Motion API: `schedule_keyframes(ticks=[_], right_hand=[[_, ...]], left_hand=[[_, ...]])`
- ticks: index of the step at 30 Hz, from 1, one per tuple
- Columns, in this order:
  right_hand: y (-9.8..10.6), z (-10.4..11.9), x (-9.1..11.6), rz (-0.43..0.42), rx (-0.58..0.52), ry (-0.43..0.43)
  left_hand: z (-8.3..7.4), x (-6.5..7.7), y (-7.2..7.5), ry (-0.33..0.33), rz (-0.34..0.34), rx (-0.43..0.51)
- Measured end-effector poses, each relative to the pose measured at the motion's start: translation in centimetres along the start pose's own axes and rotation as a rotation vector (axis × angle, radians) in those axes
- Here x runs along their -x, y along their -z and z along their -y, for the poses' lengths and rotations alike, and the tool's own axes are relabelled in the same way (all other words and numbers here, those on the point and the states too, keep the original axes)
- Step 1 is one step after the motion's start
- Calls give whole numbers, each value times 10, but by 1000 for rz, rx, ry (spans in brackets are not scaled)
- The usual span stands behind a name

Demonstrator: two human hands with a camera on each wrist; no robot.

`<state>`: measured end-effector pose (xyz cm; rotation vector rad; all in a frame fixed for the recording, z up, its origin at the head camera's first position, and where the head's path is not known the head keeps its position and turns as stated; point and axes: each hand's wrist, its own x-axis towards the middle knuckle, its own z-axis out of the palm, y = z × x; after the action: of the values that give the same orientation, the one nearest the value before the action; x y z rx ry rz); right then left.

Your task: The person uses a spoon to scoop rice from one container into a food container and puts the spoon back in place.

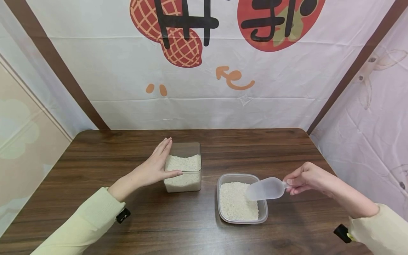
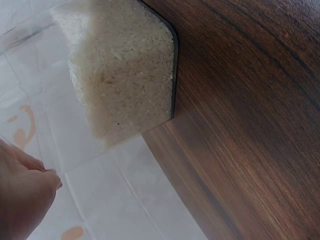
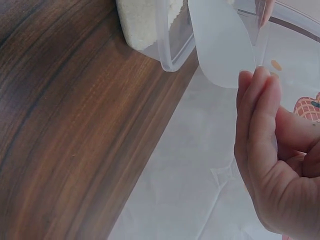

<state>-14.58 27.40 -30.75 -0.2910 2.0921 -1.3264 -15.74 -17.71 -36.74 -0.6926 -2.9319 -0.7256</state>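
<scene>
My right hand (image 1: pixel 302 179) pinches the short handle of a translucent plastic scoop (image 1: pixel 266 188). The scoop tilts down to the left, its front end over the rice in a low, square plastic tub (image 1: pixel 221 209). In the right wrist view the scoop (image 3: pixel 220 45) stands out beyond my fingertips, above the tub's rim. My left hand (image 1: pixel 154 166) lies with extended fingers along the left side of a taller clear container (image 1: pixel 183 184), its thumb reaching across the near rim. White rice (image 2: pixel 125 75) partly fills that container, its surface sloping and uneven.
Both containers stand on a dark wood-grain table (image 1: pixel 134 219), the taller one farther back and to the left. A white printed cloth (image 1: pixel 204 109) hangs behind the table's far edge. Pale cloth also hangs at both sides.
</scene>
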Motion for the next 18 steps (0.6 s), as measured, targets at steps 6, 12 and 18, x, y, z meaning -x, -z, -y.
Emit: schedule_keyframes(ticks=[6,12,18], right_hand=[[-1,8,-2,-28,31,-16],[-3,16,-5,-42,40,-4],[-6,25,-9,-34,48,31]], left_hand=[[0,1,0,3,1,2],[-1,1,0,3,2,3],[-1,1,1,5,3,6]])
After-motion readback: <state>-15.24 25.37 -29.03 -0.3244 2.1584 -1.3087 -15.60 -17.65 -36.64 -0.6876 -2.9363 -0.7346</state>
